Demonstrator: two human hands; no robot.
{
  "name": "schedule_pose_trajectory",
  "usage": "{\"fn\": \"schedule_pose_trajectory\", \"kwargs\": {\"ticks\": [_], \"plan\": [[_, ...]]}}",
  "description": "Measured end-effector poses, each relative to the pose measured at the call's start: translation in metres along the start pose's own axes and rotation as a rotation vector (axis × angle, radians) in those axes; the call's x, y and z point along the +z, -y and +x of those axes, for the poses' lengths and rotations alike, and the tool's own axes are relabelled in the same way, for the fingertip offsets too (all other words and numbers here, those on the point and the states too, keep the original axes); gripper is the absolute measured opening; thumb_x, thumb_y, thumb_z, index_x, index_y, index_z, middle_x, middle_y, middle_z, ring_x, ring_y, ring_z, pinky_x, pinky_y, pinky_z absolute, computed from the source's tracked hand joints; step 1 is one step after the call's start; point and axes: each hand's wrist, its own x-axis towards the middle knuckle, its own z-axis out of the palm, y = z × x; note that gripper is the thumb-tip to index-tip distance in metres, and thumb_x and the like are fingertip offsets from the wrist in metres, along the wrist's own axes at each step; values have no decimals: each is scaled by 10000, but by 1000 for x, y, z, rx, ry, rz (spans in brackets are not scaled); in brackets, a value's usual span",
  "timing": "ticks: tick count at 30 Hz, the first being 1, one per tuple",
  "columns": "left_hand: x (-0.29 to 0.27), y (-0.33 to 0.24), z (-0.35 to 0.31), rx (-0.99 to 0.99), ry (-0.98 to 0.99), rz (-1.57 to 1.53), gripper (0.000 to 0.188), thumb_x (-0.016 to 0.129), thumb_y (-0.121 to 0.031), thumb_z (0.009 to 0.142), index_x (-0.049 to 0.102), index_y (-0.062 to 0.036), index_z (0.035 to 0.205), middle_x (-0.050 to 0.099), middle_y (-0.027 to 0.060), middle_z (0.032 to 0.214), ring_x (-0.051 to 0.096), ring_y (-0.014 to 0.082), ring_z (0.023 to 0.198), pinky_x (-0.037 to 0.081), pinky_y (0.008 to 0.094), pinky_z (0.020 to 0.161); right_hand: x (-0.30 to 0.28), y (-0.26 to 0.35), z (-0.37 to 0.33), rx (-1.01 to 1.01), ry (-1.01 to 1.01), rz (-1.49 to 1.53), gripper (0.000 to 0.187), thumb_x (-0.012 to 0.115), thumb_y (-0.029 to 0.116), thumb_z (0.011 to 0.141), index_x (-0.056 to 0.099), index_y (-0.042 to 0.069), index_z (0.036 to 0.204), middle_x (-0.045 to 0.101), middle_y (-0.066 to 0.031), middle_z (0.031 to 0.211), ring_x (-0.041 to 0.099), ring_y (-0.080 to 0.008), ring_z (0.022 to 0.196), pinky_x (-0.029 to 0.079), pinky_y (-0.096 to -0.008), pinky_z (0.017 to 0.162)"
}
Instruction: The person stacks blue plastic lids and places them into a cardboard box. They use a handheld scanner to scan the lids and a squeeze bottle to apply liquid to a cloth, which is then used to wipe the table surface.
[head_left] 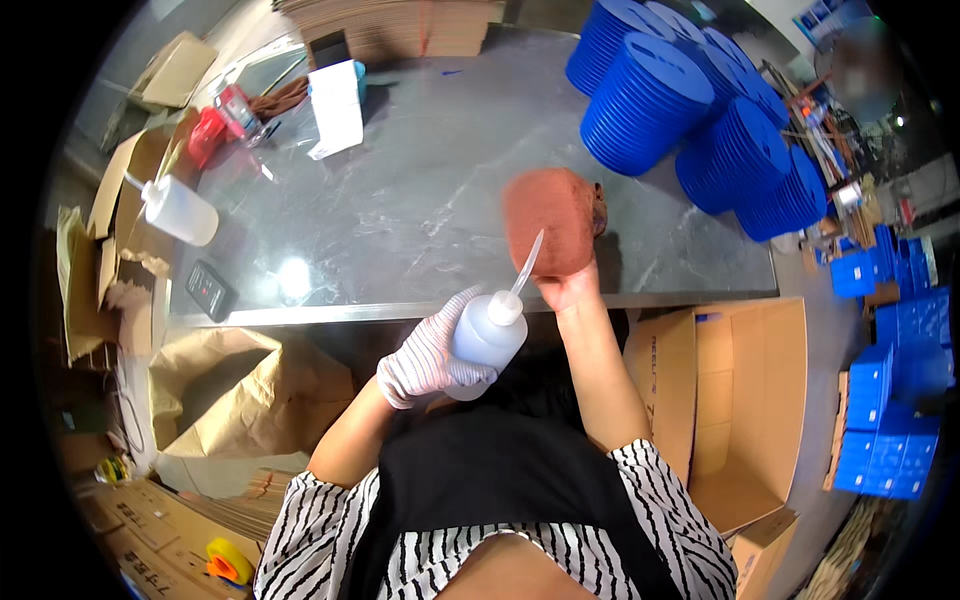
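Observation:
My left hand [415,358], in a striped knit glove, is wrapped round a translucent squeeze bottle [490,338] in front of the table's near edge. The bottle tilts to the right, and its long thin nozzle [530,262] points up at a reddish-brown cloth [548,215]. My bare right hand [572,288] supports that cloth from beneath, above the table's front edge. Most of its fingers are hidden behind the cloth. The nozzle tip overlaps the cloth in view; whether it touches, I cannot tell.
Stacks of blue ridged discs [650,105] stand at the table's [420,200] far right. On its left are a second squeeze bottle [180,210], a black handheld device [208,290] and a white paper [336,110]. A paper sack [225,390] and an open carton [745,400] flank me.

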Motion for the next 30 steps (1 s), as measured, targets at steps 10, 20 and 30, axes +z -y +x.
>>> {"fn": "schedule_pose_trajectory", "kwargs": {"ticks": [10,20,30], "plan": [[22,-19,4,-115,-9,8,947,852,-192,633,367,-80,1439,630,147,1206,608,260,1132,479,378,974,-35,10,-9,-33,-10,57,438,609,373,931,545,132,1291,595,-17,1280,561,-208,1189,499,-415,979],[32,-26,11,-19,101,293,887,858,-239,616,430,-74,1375,640,199,1158,621,383,1103,514,410,920,-51,11,-1,-10,20,134,483,658,375,905,535,101,1283,587,-60,1281,552,-207,1197,499,-408,978],[7,-16,18,-69,29,80,1046,922,-253,612,351,-29,1459,578,117,1293,525,209,1207,416,370,1040,-49,8,-11,-9,-41,172,425,631,363,925,544,122,1264,595,-26,1249,570,-206,1161,515,-395,966]]}}
